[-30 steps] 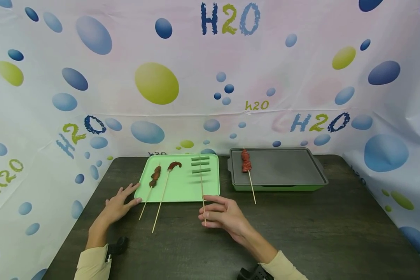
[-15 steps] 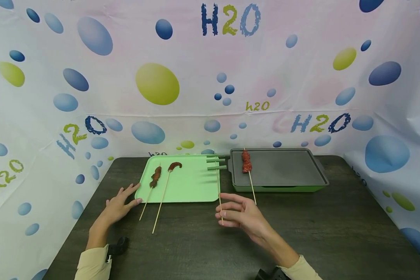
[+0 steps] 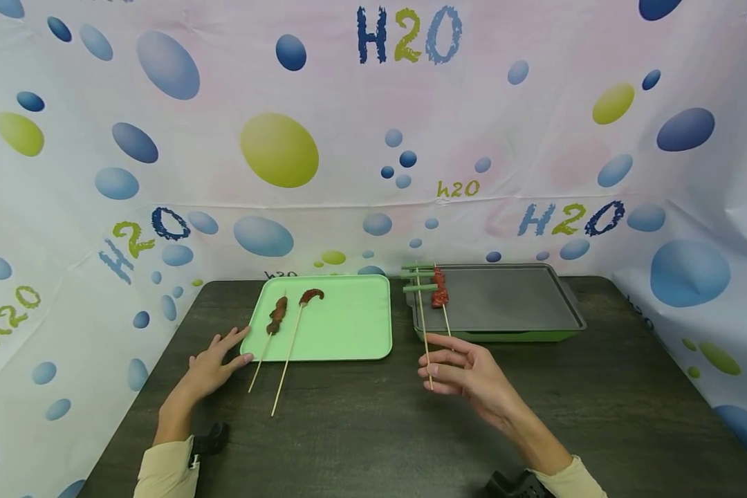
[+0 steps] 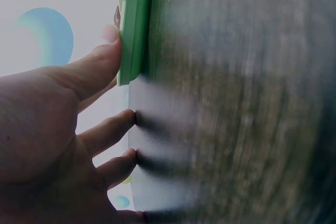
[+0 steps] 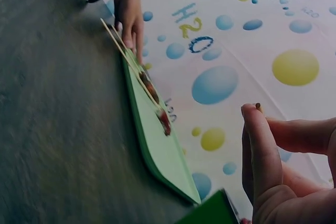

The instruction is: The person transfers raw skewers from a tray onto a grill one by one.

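Note:
My right hand (image 3: 467, 377) pinches the lower stick of a skewer with three green vegetable pieces (image 3: 418, 278). Those pieces are over the left end of a grey grill plate (image 3: 504, 304), overlapping a red meat skewer (image 3: 439, 287) that lies there. In the right wrist view, only the skewer's stick end (image 5: 258, 106) shows at the fingertips. My left hand (image 3: 208, 370) spreads at the near left corner of a light green tray (image 3: 355, 332), its thumb on the rim (image 4: 126, 51) and other fingers down on the table. On the tray lie a brown meat skewer (image 3: 277, 315) and a curled tentacle skewer (image 3: 310, 296).
The grill has a green base (image 3: 498, 336) and stands right of the tray, with a narrow gap between them. Both are at the back of a dark wooden table (image 3: 348, 443). Behind hangs a white sheet (image 3: 348, 90) printed with coloured bubbles.
My right hand has carried the green vegetable skewer rightward, from over the tray across the gap to over the grill's left end. The left hand has stayed at the tray corner.

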